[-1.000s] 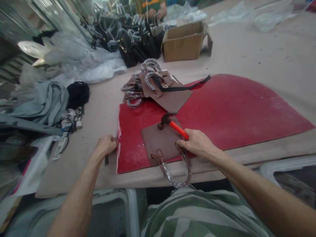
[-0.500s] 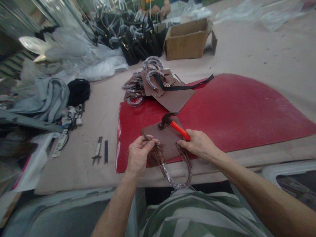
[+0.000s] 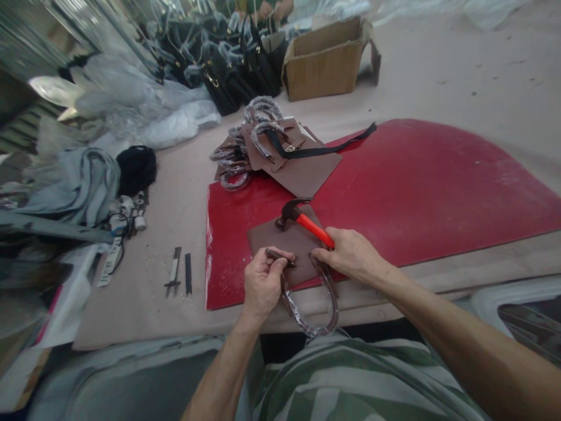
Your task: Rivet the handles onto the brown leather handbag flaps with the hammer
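A brown leather panel (image 3: 280, 240) lies on the red mat (image 3: 416, 181) near the table's front edge. Its plastic-wrapped handle (image 3: 307, 310) loops down over the edge. My left hand (image 3: 262, 280) is closed in a pinch on a thin dark metal tool (image 3: 278, 255), held at the panel's left handle tab. My right hand (image 3: 348, 252) is closed on the orange shaft of a hammer (image 3: 302, 221). The hammer's black head rests on the panel's far edge.
A pile of brown panels with wrapped handles (image 3: 263, 146) and a black strap (image 3: 324, 149) lies at the mat's far left. Two dark tools (image 3: 179, 273) lie left of the mat. A cardboard box (image 3: 326, 58), black bags (image 3: 236, 70), plastic sheeting and cloth lie beyond.
My left hand picked up a thin tool from left of the mat and brought it to the panel's left handle tab. My right hand has stayed on the hammer.
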`<state>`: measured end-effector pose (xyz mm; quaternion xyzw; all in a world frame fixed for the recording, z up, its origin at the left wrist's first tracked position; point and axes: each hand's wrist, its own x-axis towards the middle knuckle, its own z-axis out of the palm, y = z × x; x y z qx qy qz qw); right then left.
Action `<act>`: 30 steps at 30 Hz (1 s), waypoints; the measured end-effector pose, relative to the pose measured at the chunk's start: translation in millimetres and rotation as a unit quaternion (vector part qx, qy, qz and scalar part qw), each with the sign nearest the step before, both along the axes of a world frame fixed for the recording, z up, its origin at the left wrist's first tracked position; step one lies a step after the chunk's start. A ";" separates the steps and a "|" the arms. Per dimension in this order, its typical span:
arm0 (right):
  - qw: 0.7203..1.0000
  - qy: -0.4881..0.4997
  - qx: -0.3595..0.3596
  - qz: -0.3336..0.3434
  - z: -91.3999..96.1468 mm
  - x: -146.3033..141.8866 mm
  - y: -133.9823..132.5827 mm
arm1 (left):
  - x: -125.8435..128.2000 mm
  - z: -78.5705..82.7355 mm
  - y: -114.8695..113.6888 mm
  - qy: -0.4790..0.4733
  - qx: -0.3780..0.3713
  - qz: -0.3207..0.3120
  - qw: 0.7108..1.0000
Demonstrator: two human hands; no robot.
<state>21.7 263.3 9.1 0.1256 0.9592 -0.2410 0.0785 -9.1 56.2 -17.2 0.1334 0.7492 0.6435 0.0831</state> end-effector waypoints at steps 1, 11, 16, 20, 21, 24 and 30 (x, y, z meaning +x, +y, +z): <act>1.000 0.001 0.000 0.003 -0.3 0.2 0.4 | 0.2 -0.3 0.4 0.003 -0.003 0.000 1.000; 1.000 0.002 -0.002 0.005 -0.3 0.4 2.4 | 5.3 -3.6 3.9 0.073 -0.053 0.004 0.996; 1.000 0.008 -0.004 0.006 -2.5 1.0 2.5 | 8.2 -6.9 0.9 0.151 -0.098 -0.013 0.984; 1.000 0.006 -0.007 0.006 -1.4 1.7 2.1 | 7.4 -6.1 -0.7 0.199 -0.122 -0.044 0.971; 1.000 0.008 -0.008 0.006 -1.2 1.5 2.2 | 6.9 -5.3 -0.3 0.199 -0.126 -0.046 0.971; 0.999 0.012 -0.042 0.006 -1.2 -0.1 3.7 | 5.8 -2.0 2.5 0.194 -0.135 -0.046 0.971; 0.982 0.052 -0.183 0.002 24.9 10.6 14.4 | 7.1 -2.5 7.0 0.216 -0.138 -0.066 0.964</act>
